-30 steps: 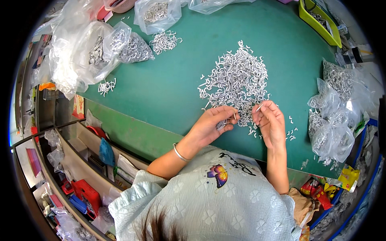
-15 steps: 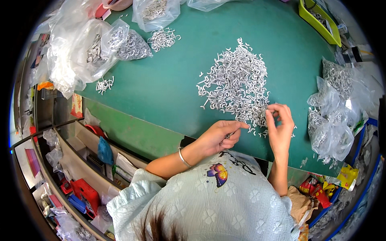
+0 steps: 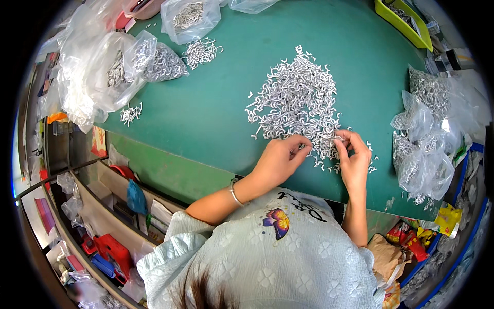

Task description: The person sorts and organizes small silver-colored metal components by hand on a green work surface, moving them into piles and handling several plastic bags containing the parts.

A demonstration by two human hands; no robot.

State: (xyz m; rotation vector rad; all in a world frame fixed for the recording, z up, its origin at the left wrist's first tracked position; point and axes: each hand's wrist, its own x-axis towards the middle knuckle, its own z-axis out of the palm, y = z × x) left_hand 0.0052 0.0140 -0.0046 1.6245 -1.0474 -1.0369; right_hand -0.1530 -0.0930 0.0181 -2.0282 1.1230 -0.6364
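A large heap of small, curved silver metal pieces [image 3: 296, 98] lies on the green tabletop, with loose ones scattered along its near edge. At the heap's near left edge is my left hand [image 3: 282, 158], fingers curled and thumb and forefinger pinched together. Whatever it holds is too small or hidden to name. My right hand [image 3: 355, 160] is at the near right edge, its thumb and forefinger closed on a small curved metal piece [image 3: 338, 138]. A few more pieces [image 3: 372, 164] lie just right of that hand.
Clear plastic bags of metal pieces [image 3: 163, 63] stand at the far left, beside smaller piles [image 3: 201, 52]. More filled bags [image 3: 422, 159] line the right edge. A yellow-green tray [image 3: 406, 26] sits at the far right. Shelves with assorted items [image 3: 110, 252] are below the table's left side.
My left hand has moved forward from the table's near side to the heap's edge. My right thumb and forefinger have come together on a piece. The view has shifted slightly.
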